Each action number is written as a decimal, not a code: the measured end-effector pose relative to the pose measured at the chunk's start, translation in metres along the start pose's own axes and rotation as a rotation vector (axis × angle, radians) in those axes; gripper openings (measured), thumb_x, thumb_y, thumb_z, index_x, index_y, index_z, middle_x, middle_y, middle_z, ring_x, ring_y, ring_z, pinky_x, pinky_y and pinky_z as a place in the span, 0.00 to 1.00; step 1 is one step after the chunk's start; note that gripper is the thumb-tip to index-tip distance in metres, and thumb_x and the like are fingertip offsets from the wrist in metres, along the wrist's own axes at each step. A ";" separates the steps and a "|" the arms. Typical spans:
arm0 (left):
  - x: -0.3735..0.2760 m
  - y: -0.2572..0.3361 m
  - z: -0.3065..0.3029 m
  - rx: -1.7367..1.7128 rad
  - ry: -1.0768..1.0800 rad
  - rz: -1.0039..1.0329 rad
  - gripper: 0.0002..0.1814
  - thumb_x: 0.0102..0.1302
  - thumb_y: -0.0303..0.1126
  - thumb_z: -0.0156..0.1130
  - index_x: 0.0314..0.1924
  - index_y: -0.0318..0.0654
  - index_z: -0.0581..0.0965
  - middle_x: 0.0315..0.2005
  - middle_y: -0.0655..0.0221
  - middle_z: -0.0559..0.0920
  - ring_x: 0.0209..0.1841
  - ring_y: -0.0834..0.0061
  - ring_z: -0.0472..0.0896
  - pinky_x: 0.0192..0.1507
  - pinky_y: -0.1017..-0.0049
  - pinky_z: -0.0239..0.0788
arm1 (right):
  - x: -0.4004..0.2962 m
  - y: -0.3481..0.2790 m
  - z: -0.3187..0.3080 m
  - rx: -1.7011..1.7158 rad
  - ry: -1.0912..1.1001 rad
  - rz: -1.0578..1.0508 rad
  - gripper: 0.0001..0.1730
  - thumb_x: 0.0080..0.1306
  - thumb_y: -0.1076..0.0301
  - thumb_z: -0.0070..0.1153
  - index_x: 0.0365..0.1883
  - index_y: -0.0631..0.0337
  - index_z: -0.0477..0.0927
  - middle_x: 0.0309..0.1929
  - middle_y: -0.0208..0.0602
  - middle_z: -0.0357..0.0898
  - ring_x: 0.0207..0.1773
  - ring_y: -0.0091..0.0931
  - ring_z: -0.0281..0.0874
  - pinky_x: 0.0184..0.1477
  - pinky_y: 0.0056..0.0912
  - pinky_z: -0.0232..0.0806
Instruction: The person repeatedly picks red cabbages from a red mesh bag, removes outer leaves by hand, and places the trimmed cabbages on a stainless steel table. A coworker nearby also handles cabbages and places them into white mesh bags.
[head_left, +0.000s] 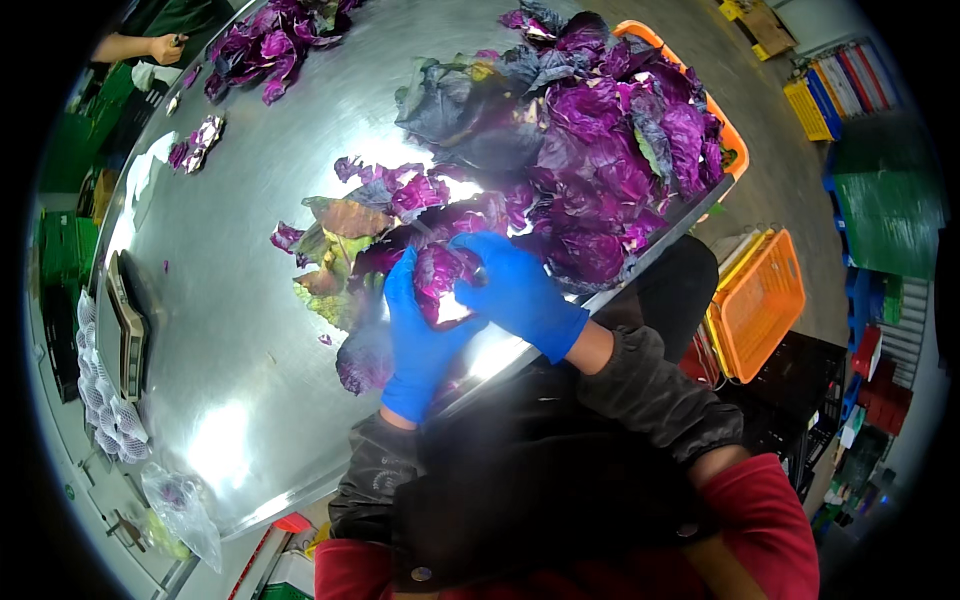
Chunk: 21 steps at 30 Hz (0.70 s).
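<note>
My left hand, in a blue glove, cups the left and lower side of a small red cabbage head. From the right, my right hand, gloved in blue too, grips the same head; its fingertips are partly hidden. Behind and right of my hands, a big heap of loose purple cabbage leaves covers the edge of the steel table. Yellow-green and brown outer leaves lie just left of the head. A single purple leaf rests beside my left hand.
A scale, white foam netting and a clear plastic bag line the table's left side. More purple leaves lie at the far end, near another person's hand. Orange crates stand at right, below table height.
</note>
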<state>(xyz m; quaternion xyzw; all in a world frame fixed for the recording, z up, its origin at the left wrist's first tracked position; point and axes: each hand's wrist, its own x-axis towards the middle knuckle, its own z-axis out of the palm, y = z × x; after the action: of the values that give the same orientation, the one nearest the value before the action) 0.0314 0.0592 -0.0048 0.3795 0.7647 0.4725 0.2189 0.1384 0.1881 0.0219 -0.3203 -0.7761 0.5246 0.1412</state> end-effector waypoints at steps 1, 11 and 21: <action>0.000 0.000 0.000 -0.028 -0.002 -0.030 0.62 0.37 0.43 0.84 0.70 0.36 0.58 0.62 0.56 0.64 0.64 0.59 0.66 0.67 0.62 0.60 | 0.000 0.006 0.000 -0.006 0.007 -0.051 0.31 0.55 0.63 0.63 0.58 0.59 0.74 0.49 0.45 0.79 0.41 0.38 0.83 0.45 0.39 0.74; 0.008 0.005 -0.012 -0.240 -0.102 -0.102 0.61 0.38 0.39 0.84 0.71 0.37 0.57 0.61 0.59 0.68 0.62 0.65 0.70 0.65 0.66 0.64 | 0.018 0.016 -0.038 -0.194 -0.275 -0.454 0.27 0.57 0.69 0.62 0.58 0.45 0.75 0.56 0.34 0.74 0.46 0.35 0.81 0.43 0.35 0.75; 0.020 0.008 -0.029 -0.365 -0.261 -0.197 0.62 0.36 0.31 0.84 0.73 0.42 0.58 0.66 0.64 0.67 0.66 0.68 0.67 0.69 0.67 0.59 | 0.055 0.030 -0.043 -0.053 -0.549 -0.477 0.24 0.54 0.63 0.67 0.49 0.55 0.77 0.42 0.37 0.70 0.41 0.33 0.74 0.44 0.35 0.70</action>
<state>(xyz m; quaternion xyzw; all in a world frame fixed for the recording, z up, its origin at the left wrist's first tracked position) 0.0018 0.0613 0.0157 0.3149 0.6651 0.5263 0.4260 0.1306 0.2619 0.0061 0.0190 -0.8512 0.5231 0.0379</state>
